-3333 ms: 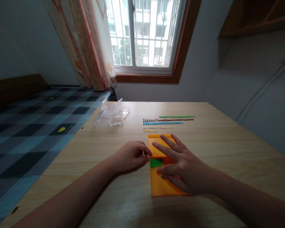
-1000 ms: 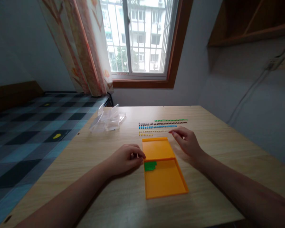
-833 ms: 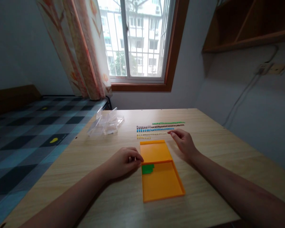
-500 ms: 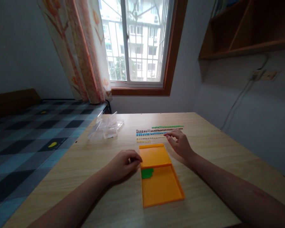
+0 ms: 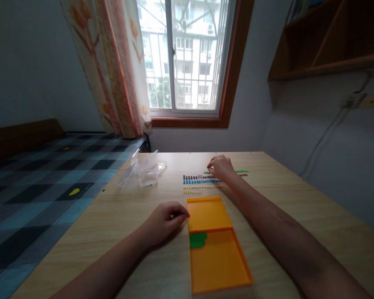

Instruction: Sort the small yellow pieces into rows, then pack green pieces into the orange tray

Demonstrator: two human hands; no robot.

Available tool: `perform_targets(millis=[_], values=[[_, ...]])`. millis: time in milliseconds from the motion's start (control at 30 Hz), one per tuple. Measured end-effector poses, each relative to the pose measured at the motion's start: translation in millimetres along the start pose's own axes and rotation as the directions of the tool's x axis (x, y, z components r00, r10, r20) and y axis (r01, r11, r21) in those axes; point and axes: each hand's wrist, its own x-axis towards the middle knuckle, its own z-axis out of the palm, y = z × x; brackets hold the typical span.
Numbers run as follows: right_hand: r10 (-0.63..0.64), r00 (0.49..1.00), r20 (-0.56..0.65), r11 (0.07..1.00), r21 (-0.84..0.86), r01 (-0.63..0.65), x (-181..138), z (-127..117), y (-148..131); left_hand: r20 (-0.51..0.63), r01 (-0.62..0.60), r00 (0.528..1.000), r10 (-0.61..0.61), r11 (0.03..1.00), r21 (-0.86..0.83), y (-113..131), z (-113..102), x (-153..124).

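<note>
An orange tray [image 5: 218, 265] lies flat on the wooden table [image 5: 299, 199], with a small patch of green pieces [image 5: 198, 239] in it near its left edge. My left hand [image 5: 163, 222] rests curled against the tray's left rim, fingertips touching it. My right hand [image 5: 220, 167] is stretched out to the far rows of tiny pieces, fingers bent down over the green row [image 5: 241, 171]. What those fingers pinch is hidden. Below it run a dark row, a blue row [image 5: 199, 181] and a short yellow row [image 5: 192, 192].
A clear plastic box [image 5: 143, 172] with its lid open sits at the table's back left. A bed with a checked blue cover [image 5: 34, 182] adjoins the table's left side. Behind are a curtain, a window and a wooden wall shelf [image 5: 327, 45].
My right hand left the tray, passed its far right corner and reached out to the green row. The left hand stayed at the tray's edge. The view tilted up.
</note>
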Motion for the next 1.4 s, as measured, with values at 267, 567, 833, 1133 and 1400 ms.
perform_targets(millis=[267,567,833,1133,1400], values=[[0.036,0.998,0.059,0.999,-0.007,-0.036,3,17,9,0.008,0.001,1.000,-0.001,1.000,-0.008,-1,0,3],[0.064,0.993,0.095,0.998,0.022,-0.066,4,26,10,0.001,-0.008,1.000,0.008,1.000,0.025,3,3,2],[0.074,0.993,0.087,0.997,0.030,-0.077,6,31,9,-0.009,-0.012,1.000,0.012,1.000,0.009,2,3,3],[0.056,0.996,0.070,0.998,0.007,-0.056,6,33,8,-0.005,-0.004,1.000,0.004,1.000,0.002,3,3,2],[0.031,0.998,0.053,1.000,-0.003,-0.031,4,33,5,0.000,0.002,1.000,-0.002,1.000,0.006,2,4,3]])
